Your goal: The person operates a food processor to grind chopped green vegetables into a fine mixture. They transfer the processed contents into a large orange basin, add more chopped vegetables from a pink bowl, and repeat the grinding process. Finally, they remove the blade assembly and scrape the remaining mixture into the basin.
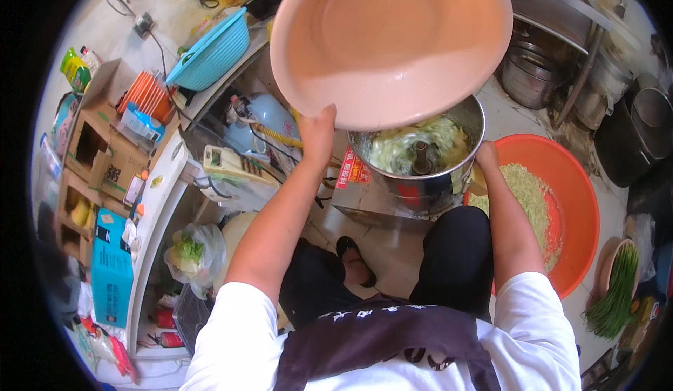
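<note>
My left hand (318, 133) grips the near rim of a large pink plastic basin (389, 23), thumb on the inner side. The basin is tilted with its inside facing me and looks bare there. Below its lower edge is a round stainless-steel chopping machine (420, 188) with a central shaft (421, 158). Pale green chopped vegetable (389, 151) blurs around the shaft. My right hand (486, 154) is at the machine's right side, next to its rim; its fingers are partly hidden. Beside it, an orange-red basin (575, 207) on the floor holds finely chopped pale vegetable (518, 186).
On the left counter are a blue basket (210, 49), a cardboard box (118, 151) and a blue carton (111, 270). Metal pots (531, 75) stand at right under a steel table. Long green stalks (615, 296) lie in a bowl at far right. A bag of greens (192, 257) sits left.
</note>
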A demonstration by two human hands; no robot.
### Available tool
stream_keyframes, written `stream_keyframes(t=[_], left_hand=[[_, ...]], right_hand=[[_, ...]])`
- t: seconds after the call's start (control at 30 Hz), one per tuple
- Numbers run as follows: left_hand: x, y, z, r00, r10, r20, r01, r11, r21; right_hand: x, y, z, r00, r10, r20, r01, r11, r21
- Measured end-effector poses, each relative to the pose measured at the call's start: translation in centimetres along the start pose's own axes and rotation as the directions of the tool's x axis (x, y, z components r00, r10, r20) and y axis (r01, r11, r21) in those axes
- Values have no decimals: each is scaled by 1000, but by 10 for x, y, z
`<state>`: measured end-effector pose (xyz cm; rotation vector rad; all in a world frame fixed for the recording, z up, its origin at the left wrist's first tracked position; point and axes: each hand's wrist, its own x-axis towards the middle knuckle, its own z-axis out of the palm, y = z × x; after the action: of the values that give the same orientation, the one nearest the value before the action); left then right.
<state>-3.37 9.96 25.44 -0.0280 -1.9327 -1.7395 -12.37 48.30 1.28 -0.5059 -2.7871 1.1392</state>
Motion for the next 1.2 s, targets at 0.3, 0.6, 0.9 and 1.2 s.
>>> stream_keyframes(t=[0.3,0.6,0.9,1.2], left_hand=[[-11,-12,-6,991,-125,42,126,992,-24],[-148,27,-181,772,-624,-121,531,737,-419],[-454,26,-326,460,-828,-322,466,534,-706],[-502,-32,-429,40,-697,-716,56,717,-694]], right_hand=[[10,7,10,999,-44,-1,44,999,21],[18,37,49,783,-617,78,622,774,-120],[73,38,7,804,-580,131,588,746,-311],[67,43,-15,831,-550,88,535,746,-396]])
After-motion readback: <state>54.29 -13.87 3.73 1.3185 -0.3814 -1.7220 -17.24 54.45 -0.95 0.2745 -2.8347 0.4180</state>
